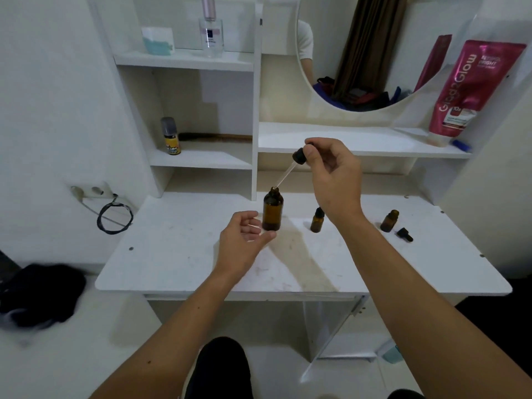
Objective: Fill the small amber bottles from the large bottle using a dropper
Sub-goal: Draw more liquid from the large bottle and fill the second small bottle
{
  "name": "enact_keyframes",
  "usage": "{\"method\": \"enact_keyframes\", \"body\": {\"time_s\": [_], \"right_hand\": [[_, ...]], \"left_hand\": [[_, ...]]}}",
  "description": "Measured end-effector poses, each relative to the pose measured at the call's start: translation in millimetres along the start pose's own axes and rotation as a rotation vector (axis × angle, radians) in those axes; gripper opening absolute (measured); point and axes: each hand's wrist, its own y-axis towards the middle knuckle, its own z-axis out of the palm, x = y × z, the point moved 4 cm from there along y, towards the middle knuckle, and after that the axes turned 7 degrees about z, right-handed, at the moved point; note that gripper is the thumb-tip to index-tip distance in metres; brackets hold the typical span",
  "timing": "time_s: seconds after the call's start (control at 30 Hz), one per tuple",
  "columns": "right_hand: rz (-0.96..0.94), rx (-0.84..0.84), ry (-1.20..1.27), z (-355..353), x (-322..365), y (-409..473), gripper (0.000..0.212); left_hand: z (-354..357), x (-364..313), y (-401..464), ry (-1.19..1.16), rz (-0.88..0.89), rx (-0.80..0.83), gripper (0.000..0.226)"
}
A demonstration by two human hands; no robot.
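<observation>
Head view: white scuffed tabletop (178, 254).
Right hand (334, 180): fingertips pinch dropper (289, 168), black rubber bulb, clear glass tube slanting below them.
Large bottle (273, 210): round amber glass, upright under tube tip.
Left hand (244, 240): fingers loosely curled, empty, beside bottle base.
Small bottles: 2, amber; capped (317, 220), uncapped (389, 221).

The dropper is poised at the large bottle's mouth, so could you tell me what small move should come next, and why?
Probably lower the dropper straight into the large bottle: the right hand pinches its cap, and its tilted tip sits just at the open neck.
</observation>
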Motion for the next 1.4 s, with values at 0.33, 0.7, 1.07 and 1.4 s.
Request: {"method": "enact_keyframes", "body": {"time_s": [0.33, 0.7, 1.07, 1.4], "right_hand": [[-0.085, 0.085, -0.142, 26, -8, 1, 0.014], [0.020, 0.155, -0.284, 44, -32, -3, 0.006], [-0.038, 0.166, -0.355, 45, -34, -4, 0.007], [-0.073, 0.124, -0.249, 28, -7, 6, 0.011]], "left_hand": [[19, -3, 25, 0.023, -0.002, 0.018, 0.063], [23, 2, 31, 0.028, 0.052, 0.007, 0.048], [24, 5, 31, 0.049, 0.044, 0.007, 0.050], [25, 4, 32, 0.128, 0.038, -0.030, 0.052]]}}
